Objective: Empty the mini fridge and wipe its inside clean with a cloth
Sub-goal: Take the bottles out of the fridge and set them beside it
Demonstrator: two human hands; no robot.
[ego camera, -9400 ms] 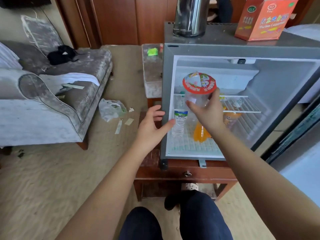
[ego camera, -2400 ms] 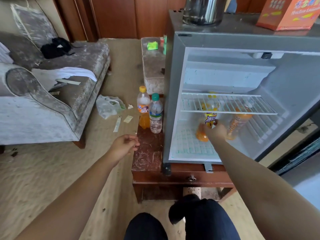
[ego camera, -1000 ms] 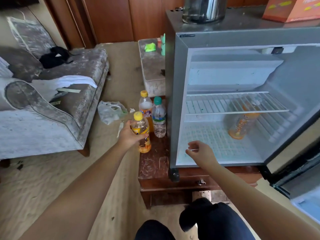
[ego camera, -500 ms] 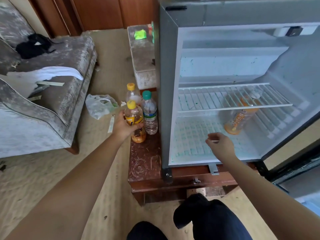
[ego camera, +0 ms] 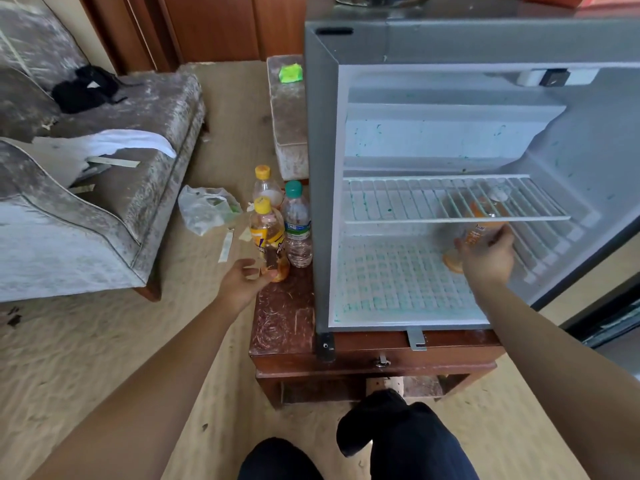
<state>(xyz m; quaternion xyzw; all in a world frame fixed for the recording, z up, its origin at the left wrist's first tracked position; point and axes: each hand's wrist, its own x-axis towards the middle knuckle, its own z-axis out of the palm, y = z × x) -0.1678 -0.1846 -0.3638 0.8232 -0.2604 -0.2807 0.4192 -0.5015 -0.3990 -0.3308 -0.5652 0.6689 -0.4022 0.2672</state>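
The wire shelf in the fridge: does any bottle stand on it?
No, the wire shelf holds no bottle; the orange bottle is below it.

Your right hand (ego camera: pixel 486 259) gripped the orange bottle (ego camera: pixel 476 233) inside the mini fridge (ego camera: pixel 320 168); left hand (ego camera: pixel 242 280) sat loose by the yellow-capped bottle (ego camera: pixel 266 237).

No legible text anywhere.
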